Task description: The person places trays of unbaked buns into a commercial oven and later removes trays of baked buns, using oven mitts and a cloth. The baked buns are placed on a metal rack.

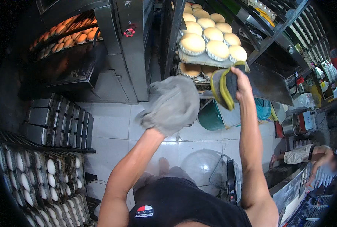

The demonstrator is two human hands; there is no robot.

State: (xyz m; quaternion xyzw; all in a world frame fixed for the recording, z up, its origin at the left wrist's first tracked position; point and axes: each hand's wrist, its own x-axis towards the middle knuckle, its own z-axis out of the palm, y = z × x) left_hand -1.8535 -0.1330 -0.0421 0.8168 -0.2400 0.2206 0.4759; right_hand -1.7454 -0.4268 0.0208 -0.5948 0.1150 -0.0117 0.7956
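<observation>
A bunched grey cloth (174, 105), blurred, covers my left hand (156, 134) up to the wrist and hides the fingers. It hangs just in front of a rack at the top middle. My right hand (243, 85) grips a dark oven pad (226, 86) with yellow-green trim, close to the front right corner of a metal tray (198, 59). Whether the pad touches the tray is hard to tell. Several golden round buns (217, 49) in foil-like fluted cups fill that tray. Below it, more buns (190, 69) show on a second tray.
At upper left, an oven (100, 56) glows around several loaves. Stacked lidded pans (62, 122) stand below it, beside a rack of pale dough pieces (25, 181). A green tub (209, 117) sits under the bun rack. A floor fan (233, 181) and another person (302, 154) are at right.
</observation>
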